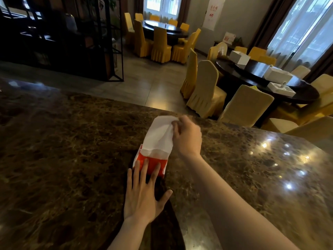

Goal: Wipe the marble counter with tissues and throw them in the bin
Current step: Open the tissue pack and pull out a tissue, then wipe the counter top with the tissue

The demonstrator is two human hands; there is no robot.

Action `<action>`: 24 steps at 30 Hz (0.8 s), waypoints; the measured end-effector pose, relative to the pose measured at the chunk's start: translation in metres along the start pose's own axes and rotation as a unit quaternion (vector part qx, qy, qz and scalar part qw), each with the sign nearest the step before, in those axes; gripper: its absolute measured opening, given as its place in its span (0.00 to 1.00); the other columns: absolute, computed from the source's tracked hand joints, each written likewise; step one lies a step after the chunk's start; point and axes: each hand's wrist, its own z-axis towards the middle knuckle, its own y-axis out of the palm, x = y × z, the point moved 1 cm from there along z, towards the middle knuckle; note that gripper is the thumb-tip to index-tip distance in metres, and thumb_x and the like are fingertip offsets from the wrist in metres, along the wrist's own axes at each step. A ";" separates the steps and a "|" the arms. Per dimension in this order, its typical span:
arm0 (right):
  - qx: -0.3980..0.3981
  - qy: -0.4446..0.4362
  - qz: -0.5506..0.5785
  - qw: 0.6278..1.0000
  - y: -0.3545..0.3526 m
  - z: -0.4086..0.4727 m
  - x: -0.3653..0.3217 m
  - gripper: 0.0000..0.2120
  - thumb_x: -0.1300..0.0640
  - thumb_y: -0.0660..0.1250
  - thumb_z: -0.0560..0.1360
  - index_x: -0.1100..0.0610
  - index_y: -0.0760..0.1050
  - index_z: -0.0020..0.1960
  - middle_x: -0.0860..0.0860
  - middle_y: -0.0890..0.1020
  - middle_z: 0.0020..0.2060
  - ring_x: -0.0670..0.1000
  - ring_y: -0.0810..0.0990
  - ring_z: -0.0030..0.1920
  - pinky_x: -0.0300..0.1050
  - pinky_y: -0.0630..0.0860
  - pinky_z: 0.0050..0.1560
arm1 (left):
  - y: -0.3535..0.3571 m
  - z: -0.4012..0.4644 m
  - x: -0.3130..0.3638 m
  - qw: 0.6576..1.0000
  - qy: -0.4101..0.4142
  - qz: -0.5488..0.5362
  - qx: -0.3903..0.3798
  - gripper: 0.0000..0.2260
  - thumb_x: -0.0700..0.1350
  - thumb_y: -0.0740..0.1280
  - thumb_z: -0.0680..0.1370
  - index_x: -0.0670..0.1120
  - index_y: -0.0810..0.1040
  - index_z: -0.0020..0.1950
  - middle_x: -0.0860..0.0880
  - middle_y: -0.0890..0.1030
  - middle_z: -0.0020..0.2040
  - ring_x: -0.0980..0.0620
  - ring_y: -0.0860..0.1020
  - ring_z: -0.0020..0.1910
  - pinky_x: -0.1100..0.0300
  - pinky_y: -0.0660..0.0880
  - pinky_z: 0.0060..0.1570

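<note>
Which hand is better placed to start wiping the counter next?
The right hand: it already pinches the tissue. The left hand lies flat, steadying the red pack.

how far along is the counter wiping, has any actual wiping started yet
Nothing looks done yet. In hand: the left hand presses flat on the orange tissue pack while the right hand pinches a white tissue partly drawn out. Left: wiping the marble counter and binning the tissues; no bin is in view.

White tissue (159,136), red-orange pack (153,164), brown veined marble counter (63,141).
</note>
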 end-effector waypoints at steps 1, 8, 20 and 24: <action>0.021 0.023 0.018 0.999 -0.005 0.006 0.000 0.04 0.55 0.67 0.82 0.53 0.80 0.50 0.48 0.83 0.41 0.48 0.81 0.40 0.56 0.83 0.43 | 0.001 0.000 -0.001 1.000 0.001 0.001 0.000 0.42 0.77 0.49 0.76 0.53 0.55 0.83 0.41 0.50 0.85 0.39 0.44 0.84 0.34 0.55 0.79; 0.008 0.175 0.116 0.978 -0.065 0.022 0.052 0.05 0.47 0.72 0.78 0.48 0.81 0.49 0.45 0.84 0.46 0.47 0.82 0.47 0.52 0.83 0.50 | 0.008 0.002 -0.004 1.000 0.007 0.002 0.017 0.45 0.78 0.49 0.75 0.54 0.48 0.85 0.43 0.45 0.86 0.40 0.40 0.84 0.35 0.52 0.80; 0.089 0.323 -0.064 0.940 -0.210 -0.068 0.199 0.08 0.50 0.70 0.79 0.55 0.80 0.51 0.52 0.83 0.48 0.54 0.81 0.47 0.52 0.79 0.44 | 0.002 -0.003 -0.001 0.997 0.053 -0.003 0.055 0.44 0.73 0.52 0.75 0.50 0.53 0.84 0.40 0.49 0.85 0.38 0.43 0.84 0.34 0.46 0.80; 0.097 0.113 -0.137 0.979 -0.218 -0.104 0.189 0.02 0.60 0.71 0.76 0.57 0.78 0.47 0.53 0.83 0.41 0.56 0.81 0.40 0.50 0.74 0.38 | -0.006 -0.004 0.014 0.992 0.102 -0.012 0.070 0.41 0.70 0.53 0.76 0.47 0.59 0.83 0.40 0.54 0.84 0.39 0.48 0.84 0.36 0.51 0.80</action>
